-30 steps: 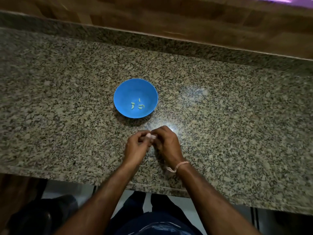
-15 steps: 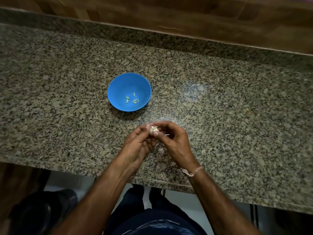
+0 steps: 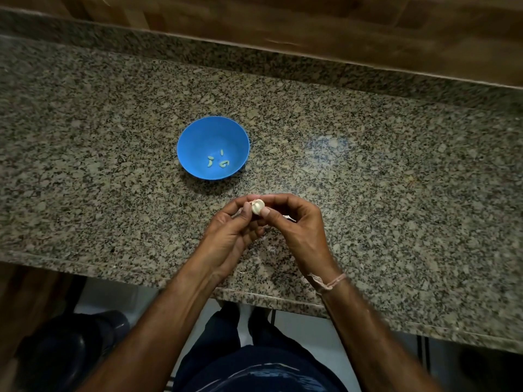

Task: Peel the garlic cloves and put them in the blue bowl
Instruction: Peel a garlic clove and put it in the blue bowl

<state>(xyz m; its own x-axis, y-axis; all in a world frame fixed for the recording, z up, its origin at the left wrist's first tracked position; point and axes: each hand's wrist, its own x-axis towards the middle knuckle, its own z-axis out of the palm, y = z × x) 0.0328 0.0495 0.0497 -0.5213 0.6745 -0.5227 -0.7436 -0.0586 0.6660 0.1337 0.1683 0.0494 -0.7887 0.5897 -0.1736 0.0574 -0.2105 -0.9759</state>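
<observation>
1. The round blue plastic bowl (image 3: pixel 195 137) stands upright on the speckled grey-brown granite desk (image 3: pixel 396 179). A few small, pale peeled cloves (image 3: pixel 210 164) lie loose at its bottom, on the side nearest the person.
2. The left hand (image 3: pixel 230 232) is on the near side of the bowl and slightly right of it. Its palm is turned up and inward, and its thumb and fingertips pinch the left side of the clove being worked.
3. The pale, papery-skinned garlic clove (image 3: pixel 257 206) is held above the desk between the two hands, near the bowl's near rim but clear of it. Its skin looks mostly on. It is too rounded here to tell which way its long axis runs.
4. The right hand (image 3: pixel 300 227) is further right of the bowl. Its fingers are curled, with thumb and forefinger pinching the clove's right side. A thin pinkish thread band (image 3: pixel 329 283) circles that wrist.
5. From the clove, the bowl lies forward and to the left, a short reach away. The left hand is the nearer one, so it seems better placed for the drop once the skin is off. Peeling looks unfinished.
</observation>
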